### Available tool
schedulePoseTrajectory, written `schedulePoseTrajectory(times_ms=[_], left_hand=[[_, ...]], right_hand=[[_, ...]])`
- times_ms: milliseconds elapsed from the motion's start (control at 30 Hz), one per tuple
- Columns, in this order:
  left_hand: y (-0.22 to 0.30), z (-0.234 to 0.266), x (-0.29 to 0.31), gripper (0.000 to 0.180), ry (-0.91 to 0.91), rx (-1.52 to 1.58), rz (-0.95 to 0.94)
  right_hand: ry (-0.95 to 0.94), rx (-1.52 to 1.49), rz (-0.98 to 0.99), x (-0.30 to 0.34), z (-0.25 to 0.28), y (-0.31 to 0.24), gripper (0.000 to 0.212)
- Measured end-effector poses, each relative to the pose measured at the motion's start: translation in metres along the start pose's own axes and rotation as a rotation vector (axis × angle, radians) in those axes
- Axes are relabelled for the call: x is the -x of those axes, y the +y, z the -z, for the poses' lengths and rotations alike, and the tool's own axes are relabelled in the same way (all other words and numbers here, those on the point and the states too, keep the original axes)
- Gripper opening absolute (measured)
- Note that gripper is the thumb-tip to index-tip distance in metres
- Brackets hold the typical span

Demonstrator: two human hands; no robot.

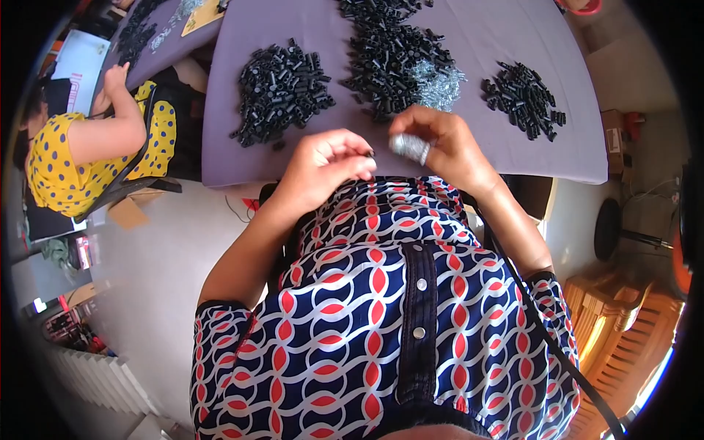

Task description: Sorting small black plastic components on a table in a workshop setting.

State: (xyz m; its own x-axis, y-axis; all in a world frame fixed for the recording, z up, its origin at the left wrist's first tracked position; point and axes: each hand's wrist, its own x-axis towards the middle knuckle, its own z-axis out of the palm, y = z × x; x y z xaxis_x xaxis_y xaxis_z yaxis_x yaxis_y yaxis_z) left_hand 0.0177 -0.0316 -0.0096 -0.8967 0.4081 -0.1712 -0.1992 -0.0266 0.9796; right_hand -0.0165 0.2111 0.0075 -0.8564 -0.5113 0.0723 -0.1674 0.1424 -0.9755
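My left hand (328, 167) is closed in a pinch near the table's front edge. A small black piece (370, 154) shows at its fingertips, mostly hidden by them. My right hand (444, 147) is just to the right, apart from the left, with its fingers curled in. Silvery wrapping (409, 148) covers its thumb; whatever those fingers hold is hidden. Beyond the hands lies a large heap of short black cylindrical parts (389, 62). Small shiny metal pieces (438, 84) are heaped against its right side, close to my right hand.
On the purple-covered table (469, 29) are two more heaps of black parts, one left (282, 92) and one right (522, 99). A person in a yellow dotted top (77, 158) sits at another table on the left. A wooden chair (623, 323) stands lower right.
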Motion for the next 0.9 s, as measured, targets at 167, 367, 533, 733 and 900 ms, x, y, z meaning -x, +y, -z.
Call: schedulePoseTrajectory(times_ms=[167,367,533,733,900], left_hand=[[0.0,0.007,0.0,0.016,0.101,-0.044,0.014],[-0.003,0.007,-0.005,0.017,0.128,-0.031,-0.011],[-0.004,0.007,-0.005,0.017,0.126,-0.048,0.001],[-0.007,0.006,-0.004,0.016,0.133,-0.025,-0.01],[0.002,-0.005,-0.003,0.016,0.113,0.035,-0.001]], right_hand=[[0.101,0.829,0.342,-0.025,-0.006,0.009,0.013],[0.076,0.976,0.311,-0.033,-0.014,0.005,0.007],[-0.045,0.95,0.368,-0.037,-0.01,0.005,0.017],[-0.037,0.871,0.376,-0.024,-0.007,0.005,0.021],[0.007,0.046,-0.003,0.001,0.0,0.001,0.026]])
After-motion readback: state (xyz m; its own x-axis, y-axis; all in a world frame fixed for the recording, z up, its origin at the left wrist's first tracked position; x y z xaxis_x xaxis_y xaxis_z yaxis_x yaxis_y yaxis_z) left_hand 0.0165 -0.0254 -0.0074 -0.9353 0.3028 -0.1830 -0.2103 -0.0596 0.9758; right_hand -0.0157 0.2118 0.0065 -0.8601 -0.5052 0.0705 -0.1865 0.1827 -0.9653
